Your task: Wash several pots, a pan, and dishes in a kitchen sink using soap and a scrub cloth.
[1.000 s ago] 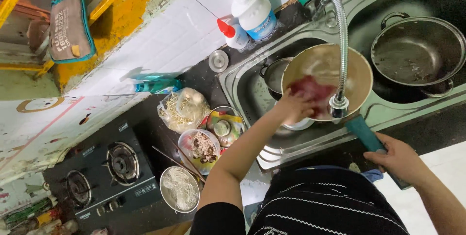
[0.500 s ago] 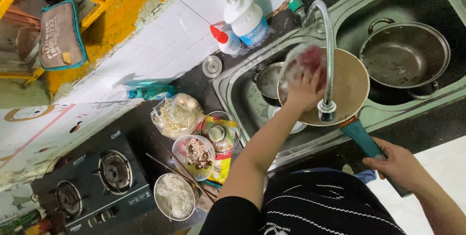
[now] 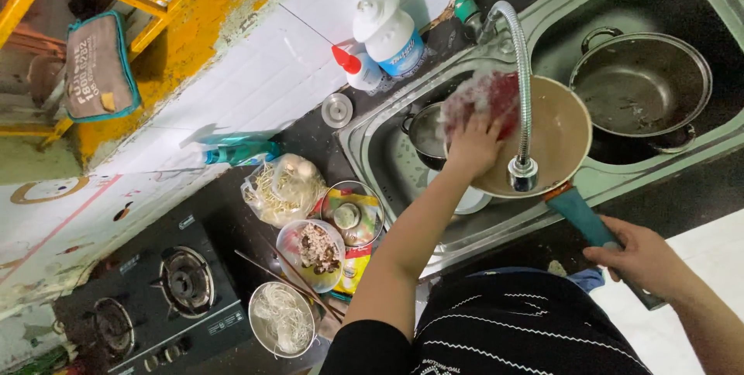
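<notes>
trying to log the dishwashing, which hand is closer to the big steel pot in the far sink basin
Right. The right hand grips the teal pan handle just below the steel pot. The left hand presses a red sponge into the pan, past the faucet.

A 2-burner gas stove (image 3: 147, 297) sat at the near left. Just right of it stood a bowl of white noodles (image 3: 282, 318), chopsticks (image 3: 291, 276) and a bagged bundle of sprouts (image 3: 283, 187). A steel pot (image 3: 640, 92) lay in the far right basin.
</notes>
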